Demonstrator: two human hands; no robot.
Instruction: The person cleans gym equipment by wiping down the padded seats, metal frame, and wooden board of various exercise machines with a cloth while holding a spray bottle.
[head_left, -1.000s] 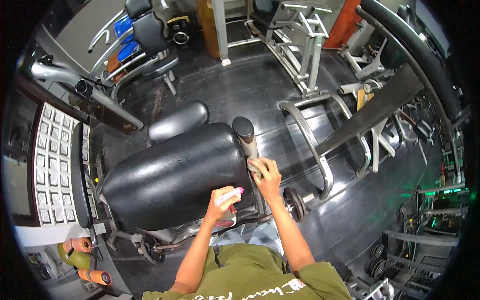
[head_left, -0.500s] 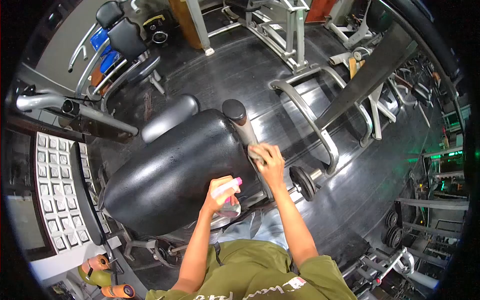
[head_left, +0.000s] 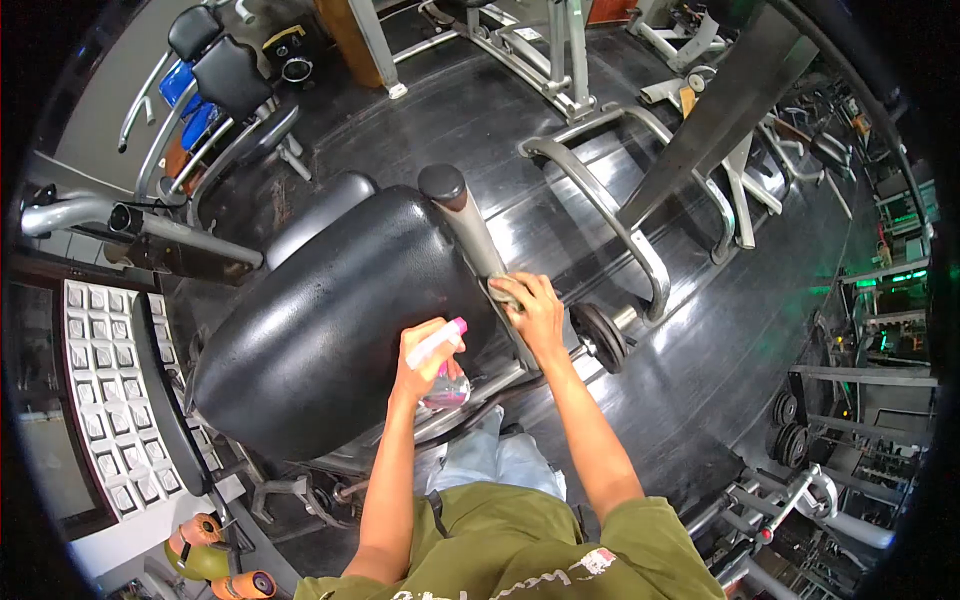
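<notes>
We find both hands occupied at the near right edge of a black padded bench (head_left: 330,320). The right hand (head_left: 535,315) has its fingers curled over a pale cloth (head_left: 502,291), which lies bunched under the fingertips against a grey metal post (head_left: 470,230). How far the cloth wraps around the post we cannot tell, as the fingers cover much of it.

We note the governing relation: the post's long axis runs along the bench's right side, from a black end cap (head_left: 441,182) at the far end towards the wearer, slanting to the right. The cloth sits partway along it, so an exposed grey stretch lies ahead and to the left of the right hand's grip, up to the cap. The right hand is the nearer of the two to this stretch; the left is farther off, on the wearer's side.

The left hand (head_left: 428,358) is clasped around the neck of a clear spray bottle (head_left: 447,391) with a pink nozzle, held in front of the bench's near right corner. Whether the trigger is pressed we cannot tell. Black weight plates (head_left: 597,338) stand just beyond the right forearm, to its right.
</notes>
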